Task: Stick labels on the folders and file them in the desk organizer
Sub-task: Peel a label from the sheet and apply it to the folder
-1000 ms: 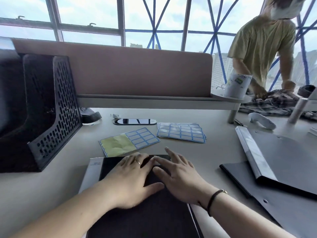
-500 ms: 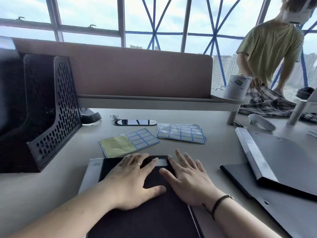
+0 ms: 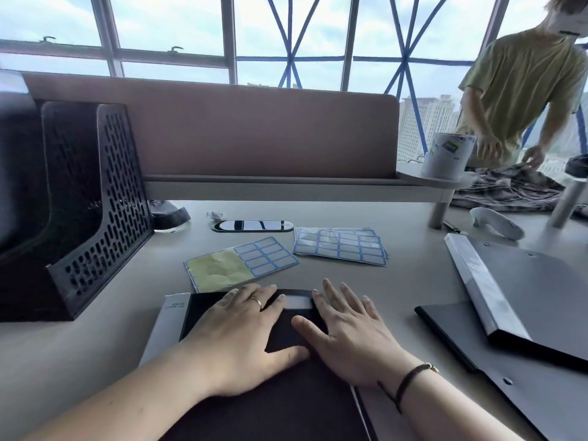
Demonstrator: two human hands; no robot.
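Observation:
A black folder point(image 3: 286, 405) lies flat in front of me with a white label point(image 3: 299, 302) stuck near its far edge. My left hand point(image 3: 241, 335) rests flat on the folder, fingers straight, left of the label. Flat as well, my right hand point(image 3: 346, 332) lies on the folder's right part, its fingertips beside the label's right end. A half-used label sheet point(image 3: 241, 267) and a stack of full label sheets point(image 3: 340, 246) lie beyond the folder. The black perforated desk organizer point(image 3: 95, 214) stands at the left.
Two more dark folders point(image 3: 525, 300) lie overlapping at the right. A phone point(image 3: 253, 226) lies by the desk divider point(image 3: 254, 144). A white controller point(image 3: 496, 222) and a white cup point(image 3: 447, 155) sit at the far right, where another person handles cloth.
My right hand has slid to the right off the label, uncovering it. My left hand has stayed in place.

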